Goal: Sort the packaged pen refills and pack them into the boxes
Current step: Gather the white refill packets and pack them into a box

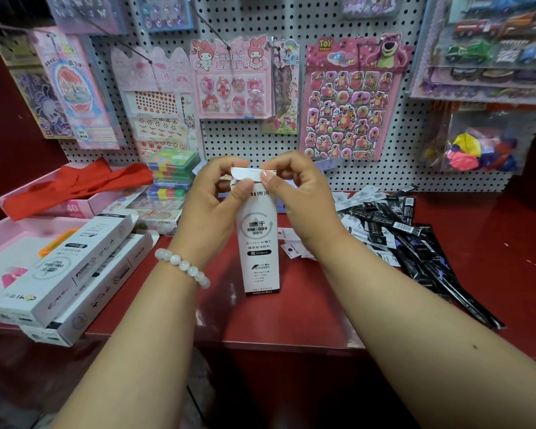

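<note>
While the white box point(259, 243) stands upright on the red counter point(291, 317), left hand point(211, 196) and right hand point(294, 193) both pinch its top flap point(249, 174), with black refill packs point(393, 230) heaped just right and two more boxes point(68, 274) lying left.

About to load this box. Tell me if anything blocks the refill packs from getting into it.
Yes: the top flap of the upright white box is pinched by both the left hand and right hand, covering the opening. The refill packs lie beside it on the right.
</note>
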